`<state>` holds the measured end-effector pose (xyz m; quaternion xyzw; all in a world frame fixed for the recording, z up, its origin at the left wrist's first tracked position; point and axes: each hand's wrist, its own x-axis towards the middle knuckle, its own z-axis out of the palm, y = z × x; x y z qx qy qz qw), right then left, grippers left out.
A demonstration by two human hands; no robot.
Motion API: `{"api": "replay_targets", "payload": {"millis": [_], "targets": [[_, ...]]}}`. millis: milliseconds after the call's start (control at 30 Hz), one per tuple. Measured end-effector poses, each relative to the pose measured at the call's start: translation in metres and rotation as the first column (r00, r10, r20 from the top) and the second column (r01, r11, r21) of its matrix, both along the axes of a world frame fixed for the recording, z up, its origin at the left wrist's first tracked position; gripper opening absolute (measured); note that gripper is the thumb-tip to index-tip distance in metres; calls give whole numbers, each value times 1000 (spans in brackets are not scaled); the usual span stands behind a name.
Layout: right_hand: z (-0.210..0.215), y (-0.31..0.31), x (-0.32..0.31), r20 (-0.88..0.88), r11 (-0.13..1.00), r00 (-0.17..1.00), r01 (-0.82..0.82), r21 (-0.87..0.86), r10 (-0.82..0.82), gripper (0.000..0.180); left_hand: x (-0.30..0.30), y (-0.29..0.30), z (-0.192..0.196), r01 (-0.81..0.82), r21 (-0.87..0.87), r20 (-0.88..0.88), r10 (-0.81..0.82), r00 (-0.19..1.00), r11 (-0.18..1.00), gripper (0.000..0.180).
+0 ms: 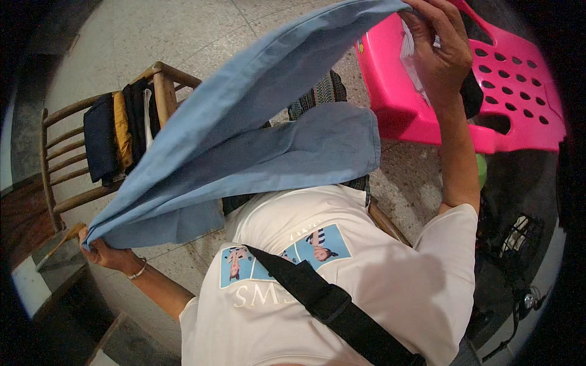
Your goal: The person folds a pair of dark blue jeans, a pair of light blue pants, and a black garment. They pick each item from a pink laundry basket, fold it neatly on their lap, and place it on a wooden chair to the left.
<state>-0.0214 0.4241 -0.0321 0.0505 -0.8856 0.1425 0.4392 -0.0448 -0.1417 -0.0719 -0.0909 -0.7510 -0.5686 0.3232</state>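
A pair of light blue trousers (pixel 201 134) is stretched out in front of my body, one leg raised and the other draped across my lap. My left hand (pixel 110 256), with a bracelet at the wrist, is closed on the gathered end at the lower left. Up at the right, my right hand (pixel 442 52) pinches the far end of the raised leg, above a pink plastic chair (pixel 390 85). A striped cloth (pixel 412 58) lies on that chair, partly hidden behind my right hand.
On the left, a wooden chair (pixel 79 201) bears several folded dark clothes (pixel 101 137) and a mustard one (pixel 122 131). Speckled tile floor (pixel 183 30) spreads beyond. A black strap (pixel 317 299) crosses my white shirt. Something dark with metal parts (pixel 525 299) stands at the lower right.
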Motion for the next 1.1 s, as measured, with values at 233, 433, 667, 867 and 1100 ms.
{"api": "replay_targets", "payload": {"millis": [233, 433, 667, 867, 1100], "targets": [[-145, 37, 39, 309, 973, 923, -205, -102, 227, 29, -1, 0, -2, 54, 11, 19, -54, 998, 998, 14], [-187, 1, 89, 561, 586, 826, 428, -688, 56, 34, -6, 5, -2, 167, 18, -13, -167, 986, 986, 15], [-160, -1, 146, 731, 517, 439, 519, -681, 522, 38, -13, -2, -9, 53, -27, 12, -53, 999, 998, 13], [-87, -6, 136, 381, 25, 803, 417, -909, 458, 35, -17, 8, -5, 55, 0, 11, -55, 998, 999, 11], [-126, 2, 143, 427, -116, 776, 532, -839, 465, 48, -21, 16, -3, 68, 16, 3, -68, 998, 998, 14]]}}
